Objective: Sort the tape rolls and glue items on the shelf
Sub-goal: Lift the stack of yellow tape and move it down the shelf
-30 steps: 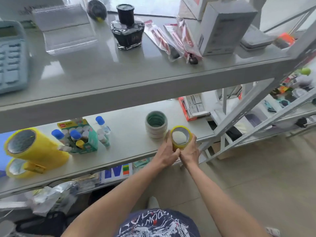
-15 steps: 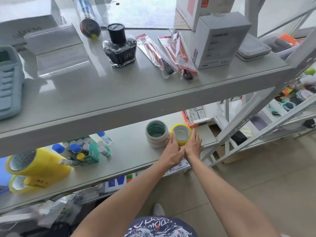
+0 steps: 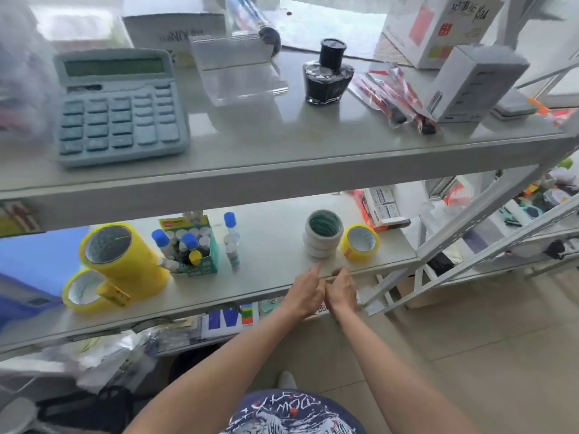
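Observation:
A small yellow tape roll point(image 3: 359, 243) lies flat on the middle shelf point(image 3: 272, 270), right beside a stack of white tape rolls point(image 3: 322, 234). My left hand point(image 3: 305, 292) and my right hand point(image 3: 341, 291) hover side by side at the shelf's front edge, just in front of those rolls, holding nothing. The left forefinger points toward the white stack; the right fingers are curled. Far left, a tall stack of big yellow tape point(image 3: 123, 260) leans on another yellow roll point(image 3: 86, 291). A green box of glue bottles point(image 3: 191, 245) and loose glue bottles point(image 3: 232, 239) stand between.
The upper shelf point(image 3: 250, 164) holds a calculator point(image 3: 117, 104), an ink bottle point(image 3: 327, 73), packaged pens point(image 3: 398, 98) and white boxes point(image 3: 470, 83). A red-and-white box point(image 3: 379, 208) sits behind the tape. Another rack point(image 3: 501, 233) stands to the right over tiled floor.
Both hands set the small yellow roll down flat beside the white stack, let go, and drew back to the shelf edge. The camera view tilted up and left.

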`<action>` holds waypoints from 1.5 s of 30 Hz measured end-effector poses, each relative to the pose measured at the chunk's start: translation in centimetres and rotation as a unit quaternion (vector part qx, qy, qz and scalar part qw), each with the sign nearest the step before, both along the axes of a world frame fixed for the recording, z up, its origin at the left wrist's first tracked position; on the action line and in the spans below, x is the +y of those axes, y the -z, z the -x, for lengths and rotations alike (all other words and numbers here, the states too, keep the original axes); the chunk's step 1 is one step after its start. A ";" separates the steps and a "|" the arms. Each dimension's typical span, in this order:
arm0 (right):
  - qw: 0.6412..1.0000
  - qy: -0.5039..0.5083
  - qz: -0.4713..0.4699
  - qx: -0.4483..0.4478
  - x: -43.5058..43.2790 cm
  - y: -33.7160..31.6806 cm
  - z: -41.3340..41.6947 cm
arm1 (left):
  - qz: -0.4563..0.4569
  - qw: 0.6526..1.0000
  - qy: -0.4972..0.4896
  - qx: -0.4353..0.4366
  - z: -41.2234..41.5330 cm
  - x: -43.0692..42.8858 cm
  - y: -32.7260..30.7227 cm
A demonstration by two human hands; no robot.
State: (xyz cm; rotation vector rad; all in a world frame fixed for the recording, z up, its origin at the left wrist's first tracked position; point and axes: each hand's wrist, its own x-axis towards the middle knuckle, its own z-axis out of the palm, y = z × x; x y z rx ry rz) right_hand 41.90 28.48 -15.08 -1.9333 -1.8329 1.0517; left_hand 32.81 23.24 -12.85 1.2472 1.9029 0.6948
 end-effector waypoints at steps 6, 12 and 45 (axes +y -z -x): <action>0.985 -0.172 -0.016 -0.014 -7.3 -1.6 8.5 | -0.023 0.992 -0.123 -0.021 7.8 -9.2 -1.0; 0.948 -0.317 -0.011 0.018 -15.6 -2.7 17.4 | -0.056 0.959 -0.274 -0.051 15.8 -19.7 -1.6; 0.903 -0.320 -0.266 0.105 -22.6 -5.6 29.1 | -0.216 0.891 -0.376 0.135 32.0 -30.0 -6.5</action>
